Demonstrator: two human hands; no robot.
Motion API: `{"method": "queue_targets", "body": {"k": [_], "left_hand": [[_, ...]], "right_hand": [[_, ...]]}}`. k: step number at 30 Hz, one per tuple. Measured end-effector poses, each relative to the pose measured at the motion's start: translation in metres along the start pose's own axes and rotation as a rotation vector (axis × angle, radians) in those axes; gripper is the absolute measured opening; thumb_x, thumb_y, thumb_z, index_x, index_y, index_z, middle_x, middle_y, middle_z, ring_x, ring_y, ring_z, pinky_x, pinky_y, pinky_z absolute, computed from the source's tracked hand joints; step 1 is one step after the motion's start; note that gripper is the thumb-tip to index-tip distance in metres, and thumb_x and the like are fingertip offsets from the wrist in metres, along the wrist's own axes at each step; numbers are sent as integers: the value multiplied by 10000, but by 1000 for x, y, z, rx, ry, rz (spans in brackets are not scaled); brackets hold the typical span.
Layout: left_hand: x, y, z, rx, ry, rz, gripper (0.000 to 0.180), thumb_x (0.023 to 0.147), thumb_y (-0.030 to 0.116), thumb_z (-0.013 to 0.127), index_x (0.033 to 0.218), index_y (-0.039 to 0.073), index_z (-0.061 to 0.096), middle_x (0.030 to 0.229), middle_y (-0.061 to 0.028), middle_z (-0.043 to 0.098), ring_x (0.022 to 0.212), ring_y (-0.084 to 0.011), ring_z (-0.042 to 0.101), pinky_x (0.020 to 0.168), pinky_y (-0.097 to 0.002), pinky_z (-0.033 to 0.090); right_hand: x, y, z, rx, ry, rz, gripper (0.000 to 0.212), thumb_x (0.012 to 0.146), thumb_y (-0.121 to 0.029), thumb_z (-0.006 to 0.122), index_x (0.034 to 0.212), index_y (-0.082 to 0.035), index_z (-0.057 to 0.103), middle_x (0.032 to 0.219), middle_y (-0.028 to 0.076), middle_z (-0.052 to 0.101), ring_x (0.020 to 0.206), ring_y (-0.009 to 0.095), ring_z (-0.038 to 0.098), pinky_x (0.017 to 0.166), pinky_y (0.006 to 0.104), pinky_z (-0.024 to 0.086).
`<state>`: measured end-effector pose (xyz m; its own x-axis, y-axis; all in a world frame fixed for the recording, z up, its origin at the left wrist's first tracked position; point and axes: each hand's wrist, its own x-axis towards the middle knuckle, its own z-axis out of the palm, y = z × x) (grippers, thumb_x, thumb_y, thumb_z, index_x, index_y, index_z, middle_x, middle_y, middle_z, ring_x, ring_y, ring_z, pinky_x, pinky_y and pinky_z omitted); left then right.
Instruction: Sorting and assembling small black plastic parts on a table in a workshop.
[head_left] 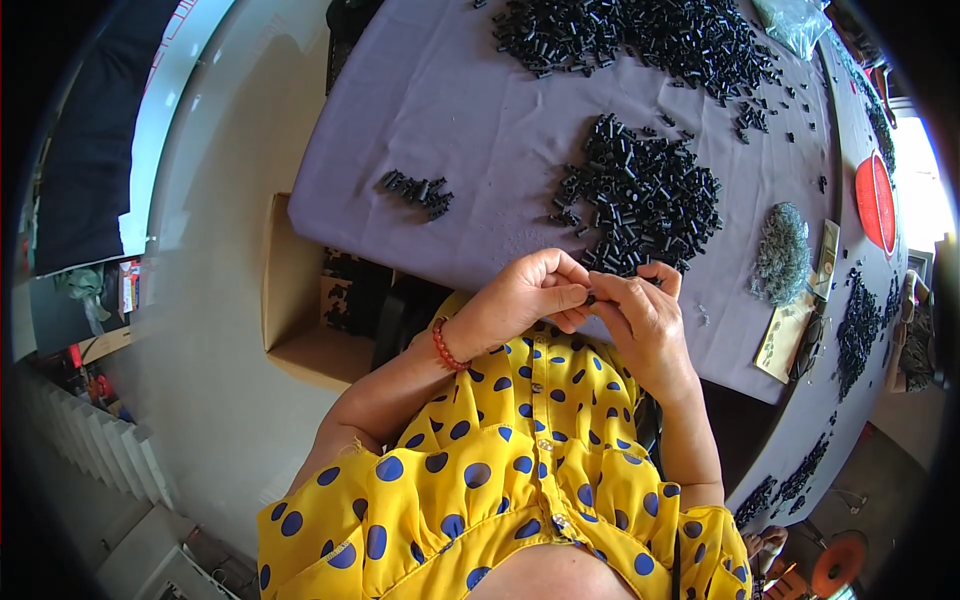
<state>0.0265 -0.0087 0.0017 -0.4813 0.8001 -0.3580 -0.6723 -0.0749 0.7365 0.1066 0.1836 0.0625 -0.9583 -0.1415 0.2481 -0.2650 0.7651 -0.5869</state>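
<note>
Both hands meet at the near edge of the cloth-covered table, just above my lap. My left hand (532, 297), with a red bead bracelet at its wrist, pinches a small black piece (590, 299) between thumb and forefinger. From the other side, the thumb and fingers of my right hand (643, 318) close on the same piece. Fingers cover most of it, so its exact shape is hidden. Right beyond the hands lies a heap of short black tubular parts (645, 190). A smaller cluster of black parts (418, 194) sits farther left.
A larger pile of black parts (640, 38) spreads at the far side, near a clear plastic bag (795, 24). Rightward lie a tangle of small grey metal pieces (782, 255), a yellow card (783, 338), and a red basket (875, 205). An open cardboard box (285, 300) stands below the table's left corner.
</note>
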Motion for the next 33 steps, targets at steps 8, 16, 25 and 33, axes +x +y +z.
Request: {"method": "queue_targets", "body": {"k": [8, 16, 25, 33], "left_hand": [[-12, 7, -4, -31, 36, -33, 199, 1020, 129, 656, 1164, 4, 598, 994, -100, 727, 915, -169, 732, 802, -285, 600], [-21, 15, -10, 61, 43, -8, 168, 1017, 104, 654, 1139, -4, 610, 986, -93, 723, 924, -170, 735, 795, -282, 605], [-17, 17, -9, 43, 48, -10, 165, 1015, 99, 654, 1138, -2, 612, 991, -94, 723, 933, -169, 733, 799, -284, 605], [-5, 19, -5, -19, 106, 29, 192, 1020, 118, 650, 1166, 0, 609, 1016, -104, 729, 886, -158, 720, 804, -287, 599]], "right_hand": [[27, 23, 28, -161, 281, 151, 114, 836, -98, 772, 939, -122, 728, 819, 0, 645, 752, 189, 608, 828, 360, 353], [36, 27, 59, -574, 173, 67, 227, 879, -262, 748, 939, -131, 573, 862, 15, 560, 869, 211, 596, 883, 459, 342], [37, 22, 50, -593, -12, 42, 136, 919, -184, 683, 1002, -116, 600, 848, 28, 559, 848, 225, 600, 896, 443, 346], [22, 14, 15, 124, 148, 248, 190, 955, 40, 581, 1124, -26, 637, 1008, 131, 610, 898, 312, 603, 818, 396, 477]]}}
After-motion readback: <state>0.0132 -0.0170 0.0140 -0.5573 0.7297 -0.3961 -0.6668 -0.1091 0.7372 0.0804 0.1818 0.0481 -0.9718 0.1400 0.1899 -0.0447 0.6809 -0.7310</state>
